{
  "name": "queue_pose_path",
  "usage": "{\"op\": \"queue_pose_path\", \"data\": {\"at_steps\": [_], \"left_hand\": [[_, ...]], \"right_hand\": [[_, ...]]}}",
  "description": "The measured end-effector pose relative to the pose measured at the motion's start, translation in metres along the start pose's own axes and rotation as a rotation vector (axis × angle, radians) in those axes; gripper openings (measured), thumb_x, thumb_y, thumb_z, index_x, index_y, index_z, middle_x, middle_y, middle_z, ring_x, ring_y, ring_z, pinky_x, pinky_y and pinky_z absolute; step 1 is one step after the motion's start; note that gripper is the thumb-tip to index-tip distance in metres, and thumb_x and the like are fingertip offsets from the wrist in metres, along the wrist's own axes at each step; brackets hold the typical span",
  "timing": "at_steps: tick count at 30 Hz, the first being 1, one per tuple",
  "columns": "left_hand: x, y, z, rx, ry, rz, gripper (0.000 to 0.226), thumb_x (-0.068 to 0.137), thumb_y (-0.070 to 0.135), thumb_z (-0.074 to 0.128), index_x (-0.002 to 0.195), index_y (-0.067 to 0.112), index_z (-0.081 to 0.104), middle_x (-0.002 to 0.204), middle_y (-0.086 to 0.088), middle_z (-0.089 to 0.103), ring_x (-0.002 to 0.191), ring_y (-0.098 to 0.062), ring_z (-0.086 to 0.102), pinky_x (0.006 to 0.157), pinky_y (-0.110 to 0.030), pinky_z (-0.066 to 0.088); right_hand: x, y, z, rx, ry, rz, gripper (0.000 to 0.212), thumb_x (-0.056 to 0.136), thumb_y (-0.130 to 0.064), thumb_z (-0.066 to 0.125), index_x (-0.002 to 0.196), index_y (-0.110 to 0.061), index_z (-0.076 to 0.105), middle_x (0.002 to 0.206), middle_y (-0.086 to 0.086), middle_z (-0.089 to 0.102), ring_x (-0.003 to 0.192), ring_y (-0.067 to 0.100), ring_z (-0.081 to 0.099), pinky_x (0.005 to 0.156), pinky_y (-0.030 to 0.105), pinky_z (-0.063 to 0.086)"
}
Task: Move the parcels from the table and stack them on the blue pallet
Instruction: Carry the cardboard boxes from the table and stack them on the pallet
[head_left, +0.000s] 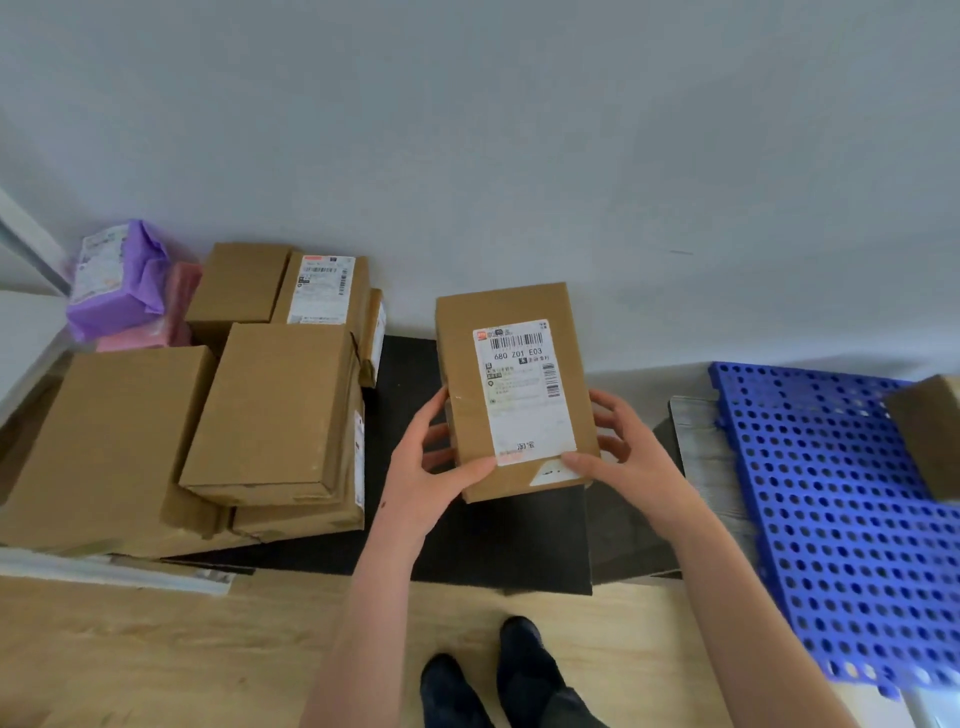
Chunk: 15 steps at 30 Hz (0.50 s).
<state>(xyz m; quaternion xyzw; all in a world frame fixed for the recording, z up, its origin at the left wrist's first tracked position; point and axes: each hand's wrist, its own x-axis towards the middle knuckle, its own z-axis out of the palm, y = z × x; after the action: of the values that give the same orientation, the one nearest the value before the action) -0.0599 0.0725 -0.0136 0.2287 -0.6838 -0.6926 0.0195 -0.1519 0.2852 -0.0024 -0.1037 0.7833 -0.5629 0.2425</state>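
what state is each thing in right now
labelled parcel: held up, label facing up
left hand: grips parcel's left edge
right hand: grips parcel's right edge
cardboard boxes: stacked at left, untouched
blue pallet: bears one brown box
purple mailer: lies behind the boxes

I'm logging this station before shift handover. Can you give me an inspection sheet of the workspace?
Surface: dark table top, with parcels piled on its left side.
Job's things: labelled parcel held label up; cardboard pile on the table; blue pallet at the right, carrying one brown box at the frame's edge.
Clutter: purple bag and pink bag at the pile's far left.
Grippers: left hand and right hand grip the labelled parcel's sides, thumbs on top.
Cables: nothing seen.
Surroundings: grey wall, wooden floor, dark shoes.
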Motion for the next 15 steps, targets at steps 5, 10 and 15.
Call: {"op": "queue_pose_path", "data": {"at_steps": [5,10,15], "left_hand": [[-0.003,0.006,0.005,0.048,-0.117,0.051,0.080,0.072,0.019,0.080,0.133,0.045,0.036,0.128,0.007,0.052,0.117,-0.014,0.052,0.097,-0.048,0.047],[-0.012,0.010,0.022,0.068,-0.203,0.080,0.083,0.071,0.020,0.080,0.137,0.041,0.036,0.130,0.009,0.052,0.118,-0.013,0.051,0.099,-0.047,0.046],[-0.022,0.018,0.048,0.100,-0.282,0.119,0.085,0.070,0.020,0.080,0.139,0.040,0.035,0.128,0.011,0.054,0.116,-0.011,0.053,0.097,-0.047,0.048]], "right_hand": [[-0.027,-0.004,-0.008,0.053,0.064,-0.021,0.071,0.065,-0.031,0.080,0.124,-0.047,0.043,0.123,-0.012,0.058,0.108,0.008,0.061,0.083,0.031,0.057],[-0.056,-0.004,-0.024,0.051,0.111,-0.034,0.077,0.065,-0.031,0.078,0.130,-0.046,0.041,0.122,-0.010,0.058,0.109,0.007,0.061,0.083,0.030,0.057],[-0.085,0.002,-0.052,0.053,0.146,-0.037,0.081,0.062,-0.036,0.079,0.131,-0.052,0.040,0.115,-0.020,0.061,0.108,0.004,0.061,0.091,0.037,0.054]]}}
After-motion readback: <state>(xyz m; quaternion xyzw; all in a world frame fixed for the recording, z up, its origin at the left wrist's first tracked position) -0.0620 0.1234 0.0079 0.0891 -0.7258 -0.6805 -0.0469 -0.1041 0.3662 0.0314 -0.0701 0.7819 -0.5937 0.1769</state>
